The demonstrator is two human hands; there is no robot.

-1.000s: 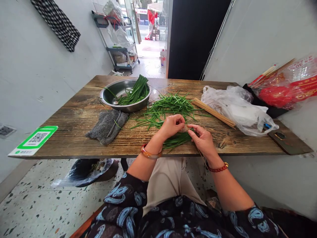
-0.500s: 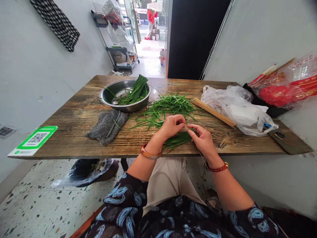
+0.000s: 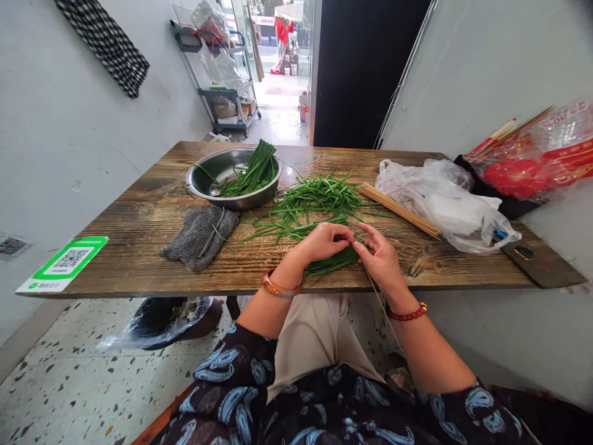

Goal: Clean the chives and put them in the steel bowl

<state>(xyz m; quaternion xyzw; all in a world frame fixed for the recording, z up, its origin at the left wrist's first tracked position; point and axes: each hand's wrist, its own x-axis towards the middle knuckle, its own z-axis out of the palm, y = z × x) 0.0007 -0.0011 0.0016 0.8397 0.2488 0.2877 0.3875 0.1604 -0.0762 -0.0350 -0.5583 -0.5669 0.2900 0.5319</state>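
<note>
Over the table's front edge, my left hand (image 3: 325, 241) is closed in a pinch around the end of a green chive leaf. Close beside it on the right, my right hand (image 3: 380, 256) grips thin bamboo skewers (image 3: 378, 296), which slant down past the table edge toward my lap. The fingertips of both hands nearly meet, and the small gap between them is hard to see into. Beneath my hands lies a bunch of green chives (image 3: 327, 266). A looser pile of cut chives (image 3: 322, 196) spreads just behind them.
A steel bowl (image 3: 194, 190) holding more chives and a grey cloth (image 3: 201, 238) are at left. To the right are a bundle of skewers (image 3: 401, 211), a white plastic bag (image 3: 456, 207) and a dark phone (image 3: 532, 259). A lined bin (image 3: 176, 321) stands below.
My left hand has moved slightly right and down, closing up to my right hand. The skewers in my right hand now show more clearly, slanting down toward my lap.
</note>
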